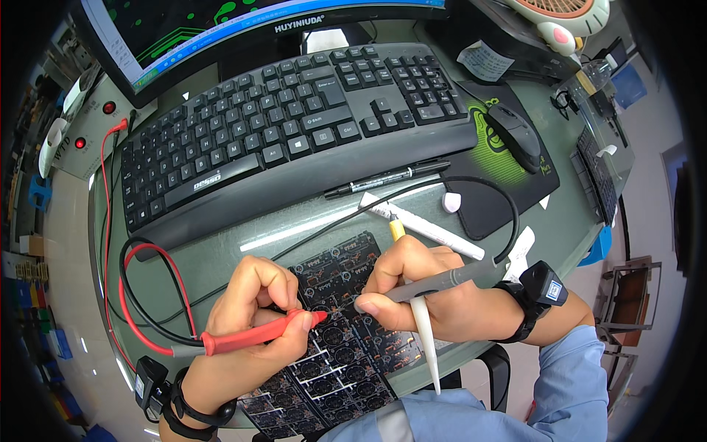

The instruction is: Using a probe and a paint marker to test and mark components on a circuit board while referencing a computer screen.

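My left hand [258, 302] is closed around a red test probe [250, 335], its tip over the middle of a dark circuit board panel [346, 357]. The panel carries rows of repeated round patterns. In my right hand [420, 287] is a dark grey test probe [431, 283], pointing left toward the same panel. That hand also holds a slim tool with a white tapered handle [426, 339] and a yellow section near its dark upper tip. Whether either probe tip touches the board I cannot tell. My fingers cover part of the panel.
Beyond the board lie a keyboard [294, 140], a black pen [387, 179], a white marker [434, 234] and a white cap [451, 202]. A mouse [514, 136] rests on a mat at right. Red and black leads loop left near a box with red lamps [92, 129]. A monitor [258, 29] stands behind.
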A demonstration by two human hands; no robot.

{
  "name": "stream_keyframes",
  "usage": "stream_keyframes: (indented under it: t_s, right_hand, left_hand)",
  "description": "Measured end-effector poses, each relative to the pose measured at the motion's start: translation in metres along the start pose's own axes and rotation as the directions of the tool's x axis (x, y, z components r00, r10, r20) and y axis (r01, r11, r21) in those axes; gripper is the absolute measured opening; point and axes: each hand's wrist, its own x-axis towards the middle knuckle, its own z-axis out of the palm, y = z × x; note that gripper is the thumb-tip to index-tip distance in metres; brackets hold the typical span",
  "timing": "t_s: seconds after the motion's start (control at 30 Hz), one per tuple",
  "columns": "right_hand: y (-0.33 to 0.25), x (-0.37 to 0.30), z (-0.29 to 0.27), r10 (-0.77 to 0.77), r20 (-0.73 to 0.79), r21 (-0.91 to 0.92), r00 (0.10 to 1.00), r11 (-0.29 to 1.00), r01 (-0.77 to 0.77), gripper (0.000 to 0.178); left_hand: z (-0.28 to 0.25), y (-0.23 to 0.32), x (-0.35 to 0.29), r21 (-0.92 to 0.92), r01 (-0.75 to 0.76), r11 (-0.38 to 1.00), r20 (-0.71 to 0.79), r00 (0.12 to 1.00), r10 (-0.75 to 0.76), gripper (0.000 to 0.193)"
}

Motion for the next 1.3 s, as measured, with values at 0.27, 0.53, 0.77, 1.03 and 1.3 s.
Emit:
stream_keyframes:
  t_s: [0.27, 0.53, 0.77, 1.03, 1.3]
  right_hand:
    - [-0.001, 0.000, 0.001, 0.002, 0.000, -0.014, 1.000, 1.000, -0.002, 0.027]
    - [-0.001, 0.001, 0.000, -0.005, -0.014, -0.002, 1.000, 1.000, 0.005, 0.028]
    - [0.000, 0.002, -0.001, -0.019, -0.018, -0.002, 1.000, 1.000, 0.019, 0.028]
    - [-0.001, 0.001, -0.001, -0.002, -0.019, 0.011, 1.000, 1.000, 0.003, 0.028]
    - [0.000, -0.002, -0.001, 0.023, 0.000, 0.030, 1.000, 0.999, -0.023, 0.029]
  left_hand:
    - [-0.001, -0.007, -0.001, -0.036, -0.068, 0.997, -0.014, 0.998, 0.067, 0.030]
    - [-0.002, -0.005, 0.001, -0.104, -0.031, 0.994, 0.008, 0.999, 0.032, 0.032]
    - [-0.002, -0.006, 0.001, -0.127, -0.029, 0.992, 0.001, 1.000, 0.029, 0.032]
    - [-0.002, 0.003, -0.002, 0.044, -0.012, 0.999, 0.026, 1.000, 0.011, 0.030]
    - [-0.001, 0.009, -0.006, 0.334, -0.210, 0.919, 0.149, 0.974, 0.169, 0.031]
